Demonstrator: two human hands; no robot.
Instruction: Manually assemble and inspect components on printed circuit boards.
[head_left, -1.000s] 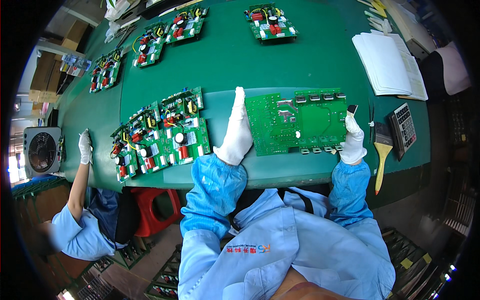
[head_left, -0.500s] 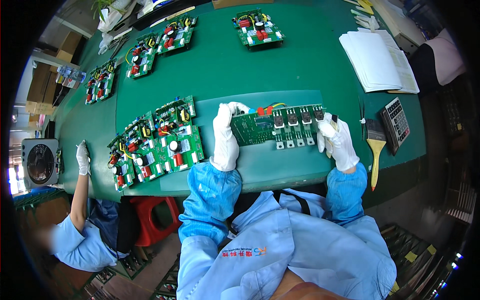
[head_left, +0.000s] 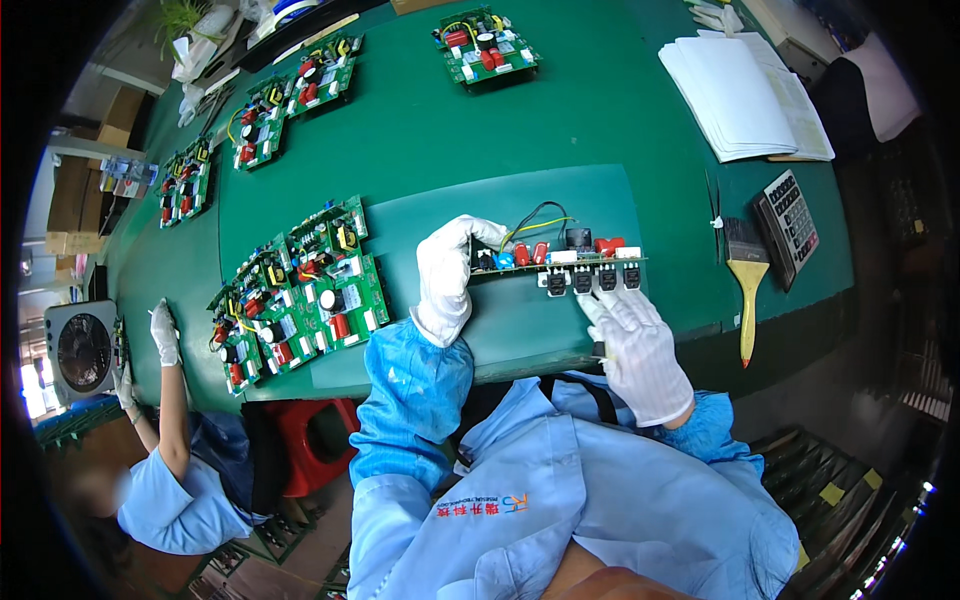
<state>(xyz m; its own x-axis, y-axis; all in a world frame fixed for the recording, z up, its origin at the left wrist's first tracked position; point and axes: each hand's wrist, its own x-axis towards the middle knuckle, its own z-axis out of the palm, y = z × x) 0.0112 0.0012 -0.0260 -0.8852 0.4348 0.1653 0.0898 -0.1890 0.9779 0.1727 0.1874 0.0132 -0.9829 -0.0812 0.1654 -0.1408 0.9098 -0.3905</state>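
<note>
My left hand [head_left: 445,280], in a white glove, grips the left end of a green circuit board [head_left: 510,272]. The board is seen nearly edge-on, with red, blue and white parts and a yellow and a black wire on its far side. Several black transistors [head_left: 608,279] stick out along its near side. My right hand [head_left: 640,355], also gloved, has its fingers stretched against these transistors. A small dark-ended thing [head_left: 599,350] shows by its palm, apparently tucked in the hand; its kind is hidden.
Assembled circuit boards [head_left: 330,290] stand close on the left; one more board [head_left: 488,50] lies farther back. To the right are a brush [head_left: 747,290], a calculator [head_left: 788,225] and papers [head_left: 735,100]. A co-worker's gloved hand [head_left: 164,335] rests at the table's left.
The board has tipped from showing its underside to nearly edge-on. My right hand has moved from its right end down to the transistors, fingers now straighter. The whole view has shifted slightly.
</note>
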